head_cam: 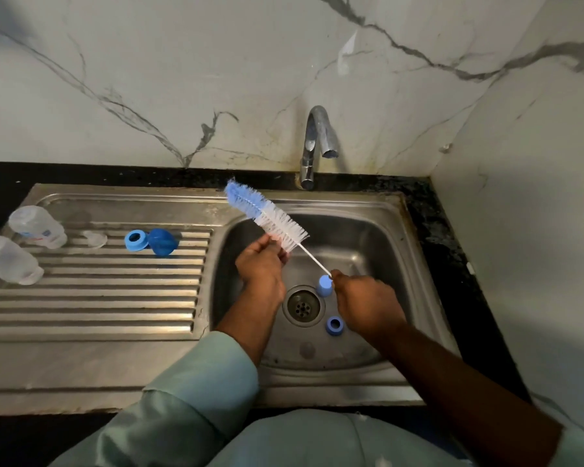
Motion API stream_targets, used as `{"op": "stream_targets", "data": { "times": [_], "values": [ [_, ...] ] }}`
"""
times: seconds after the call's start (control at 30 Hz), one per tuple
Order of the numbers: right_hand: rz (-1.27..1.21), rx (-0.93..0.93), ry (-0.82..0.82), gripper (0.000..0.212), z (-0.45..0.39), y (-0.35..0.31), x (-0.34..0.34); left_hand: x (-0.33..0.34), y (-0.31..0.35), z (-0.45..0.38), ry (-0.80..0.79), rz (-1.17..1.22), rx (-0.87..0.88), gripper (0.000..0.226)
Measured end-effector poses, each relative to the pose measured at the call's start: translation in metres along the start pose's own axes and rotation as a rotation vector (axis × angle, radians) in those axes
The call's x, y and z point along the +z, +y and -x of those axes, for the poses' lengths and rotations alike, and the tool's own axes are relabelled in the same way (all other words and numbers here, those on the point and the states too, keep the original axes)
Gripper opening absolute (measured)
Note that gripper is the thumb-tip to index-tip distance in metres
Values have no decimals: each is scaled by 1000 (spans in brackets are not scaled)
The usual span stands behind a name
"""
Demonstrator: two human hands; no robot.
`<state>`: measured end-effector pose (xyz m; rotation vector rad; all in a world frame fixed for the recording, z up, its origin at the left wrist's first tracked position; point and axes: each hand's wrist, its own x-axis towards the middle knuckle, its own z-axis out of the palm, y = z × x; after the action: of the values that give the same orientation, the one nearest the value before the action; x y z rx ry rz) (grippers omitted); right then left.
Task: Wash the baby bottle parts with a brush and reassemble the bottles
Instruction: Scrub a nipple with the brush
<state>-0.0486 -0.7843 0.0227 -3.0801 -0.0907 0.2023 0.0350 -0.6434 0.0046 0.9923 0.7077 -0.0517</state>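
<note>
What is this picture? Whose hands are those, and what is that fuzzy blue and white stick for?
The camera sits on a person's head and looks down, so you see their own arms. They stand at a metal sink under a tap. The fuzzy stick is a bottle brush. The right hand pinches its thin handle, and the left hand holds something small against the white bristles; I cannot tell what. A blue cap and a blue ring lie in the sink. On the ridged draining board lie two clear bottles, another blue ring and a blue cap.
</note>
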Motion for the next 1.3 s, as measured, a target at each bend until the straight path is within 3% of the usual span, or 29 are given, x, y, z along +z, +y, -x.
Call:
{"op": "stream_targets", "data": {
  "times": [0.17, 0.3, 0.47, 0.6, 0.77, 0.87, 1.03, 1.3],
  "values": [
    [-35, 19, -46, 41, 22, 7, 2, -3, 19, -12, 78, 145, 56, 13],
    [-126, 85, 48, 31, 15, 6, -3, 9, -3, 11, -73, -48, -3, 22],
    [-81, 88, -46, 39, 44, 15, 4, 12, 12, 15, 23, 172, -29, 33],
    [-204, 259, 106, 28, 40, 30, 19, 25, -16, 48, -259, -114, -194, 26],
    [-504, 442, 248, 20, 60, 67, 42, 48, -26, 54, -265, -169, -265, 17],
    [-499, 531, 262, 22, 71, 90, 48, 65, -46, 57, -350, -255, -295, 4],
    [-430, 670, 302, 21, 63, 124, 50, 93, -69, 63, -461, -337, -316, 28],
    [-308, 728, 283, 24, 40, 169, 59, 118, -92, 43, -556, -313, -356, 28]
  ]
}}
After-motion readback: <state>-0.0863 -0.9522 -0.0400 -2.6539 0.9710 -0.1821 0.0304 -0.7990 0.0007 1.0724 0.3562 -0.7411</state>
